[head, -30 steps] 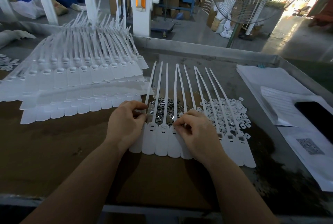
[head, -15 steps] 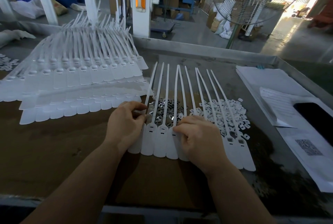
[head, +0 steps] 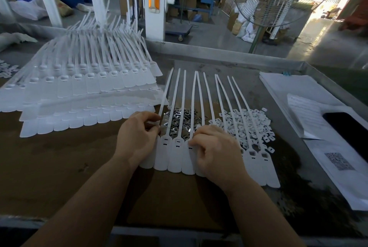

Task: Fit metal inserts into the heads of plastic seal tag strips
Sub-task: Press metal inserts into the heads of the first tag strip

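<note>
A row of white plastic seal tag strips [head: 175,157] lies flat in front of me, tails pointing away. Behind their heads sits a pile of shiny metal inserts [head: 179,121], and to its right a pile of small white plastic caps [head: 251,125]. My left hand [head: 137,139] has its fingers curled at the head of the leftmost strip, thumb and forefinger pinched together; what they hold is hidden. My right hand [head: 215,153] lies over the middle strips, fingertips curled and pressing on one strip's head.
A big fanned stack of white seal tag strips [head: 85,85] fills the left of the brown table [head: 59,167]. White papers [head: 298,95] and a dark phone [head: 350,133] lie at the right. The metal table rim [head: 219,55] runs behind.
My right hand has slid a little toward me along the strip heads. My left hand has stayed at the leftmost strip.
</note>
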Tool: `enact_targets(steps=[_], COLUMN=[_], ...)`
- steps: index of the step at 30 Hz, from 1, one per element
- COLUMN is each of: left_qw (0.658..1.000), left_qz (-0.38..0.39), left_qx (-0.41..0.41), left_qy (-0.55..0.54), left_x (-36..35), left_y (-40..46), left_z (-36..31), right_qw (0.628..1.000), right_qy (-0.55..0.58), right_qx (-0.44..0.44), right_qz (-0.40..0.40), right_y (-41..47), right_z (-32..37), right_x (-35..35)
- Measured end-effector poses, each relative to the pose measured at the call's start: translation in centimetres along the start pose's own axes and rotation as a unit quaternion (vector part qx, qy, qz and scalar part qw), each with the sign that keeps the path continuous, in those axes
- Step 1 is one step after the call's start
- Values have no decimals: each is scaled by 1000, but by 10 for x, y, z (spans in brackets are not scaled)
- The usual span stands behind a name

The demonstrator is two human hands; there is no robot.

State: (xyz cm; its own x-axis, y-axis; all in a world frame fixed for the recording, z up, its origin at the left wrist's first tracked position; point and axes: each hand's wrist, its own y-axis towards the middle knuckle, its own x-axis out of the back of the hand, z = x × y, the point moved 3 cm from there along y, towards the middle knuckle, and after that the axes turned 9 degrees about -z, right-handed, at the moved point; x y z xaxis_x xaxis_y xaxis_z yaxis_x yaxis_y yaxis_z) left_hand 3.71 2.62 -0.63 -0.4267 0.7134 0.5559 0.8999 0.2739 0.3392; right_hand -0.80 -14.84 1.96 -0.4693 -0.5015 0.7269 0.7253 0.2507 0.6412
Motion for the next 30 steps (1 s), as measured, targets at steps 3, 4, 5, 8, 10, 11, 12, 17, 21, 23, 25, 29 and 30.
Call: enact_targets(steps=[3,4,5,8,10,11,12,17,21,23,25,29,30], left_qw=[1000,1000,1000,1000,1000,1000,1000,1000,1000,1000,1000,1000,1000], left_qz=[-1,-2,-3,-5,-6,-6,-6,-7,-7,-6,-7,-5,-6], left_qx=[3,4,4,-1,-3,-4,-6,-15,-12,-10,-11,-15,-15], left_qy=[-1,-1,-2,-3,-3,-2,-1,8,8,6,6,6,5], left_x=[0,0,0,0,0,1,1,1,1,0,0,2,2], left_y=[1,1,1,0,0,0,0,0,0,0,-1,-1,-1], left_z=[0,0,0,0,0,-1,-1,-1,0,0,0,0,0], right_qw=[994,992,989,984,983,983,983,983,981,980,981,986,986], right_qy=[48,46,42,24,10,2,-7,-72,-99,-110,-116,-68,-45], right_qx=[-77,-102,-125,-168,-182,-183,-182,-168,-164,-162,-153,-149,-156], right_qz=[-54,-63,-64,-51,-35,-28,-21,19,29,29,22,-16,-27], right_y=[1,2,3,7,10,12,13,19,25,27,25,24,25], right_z=[-10,-14,-18,-26,-29,-30,-31,-29,-28,-28,-27,-24,-24], right_x=[1,0,-1,-4,-7,-8,-10,-17,-21,-22,-23,-16,-13])
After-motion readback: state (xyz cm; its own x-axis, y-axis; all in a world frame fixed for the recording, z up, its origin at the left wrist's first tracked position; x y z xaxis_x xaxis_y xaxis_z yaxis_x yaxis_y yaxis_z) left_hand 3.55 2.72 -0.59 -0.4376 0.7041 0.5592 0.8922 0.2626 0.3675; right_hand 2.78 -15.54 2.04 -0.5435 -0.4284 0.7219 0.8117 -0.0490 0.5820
